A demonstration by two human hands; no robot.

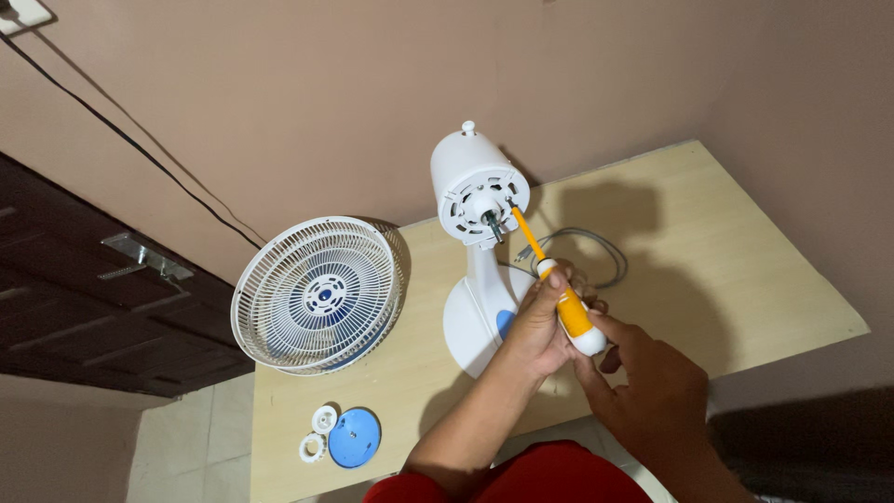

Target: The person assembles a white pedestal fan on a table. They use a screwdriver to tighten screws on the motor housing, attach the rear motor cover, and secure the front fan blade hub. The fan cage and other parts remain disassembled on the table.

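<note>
Head view looking down on a pale wooden table (745,279) pushed against a pinkish wall (326,84). Left hand (538,328) wraps around the front part of a screwdriver (568,307) with an orange-and-white handle, fingers curled tight on the grip just behind the shaft. Right hand (652,382) sits at the near end of the handle, thumb and fingertips touching the white butt cap; fingers partly curled, looks like a light pinch on the end rather than a full fist. The screwdriver's orange shaft runs up and away to the left, tip touching the front face of the white fan motor housing (478,186), just right of the bare metal spindle (492,225) sticking out at centre. Housing stands upright on its white stand and round base (470,321), which has a blue patch partly hidden behind the left hand. A grey power cord (596,251) loops on the table just right of the stand, beyond the hands. Left of the fan, the white wire grille (318,293) with blue blades visible inside leans against the wall at the table's left edge. Near left corner of the table: a blue round cap (354,438), with two small white ring-shaped nuts (318,433) just left of it. Black cable (130,140) runs diagonally across the wall, far left. Dark wood cabinet (84,298) left of the table. Red clothing (540,480) at the bottom edge.
</note>
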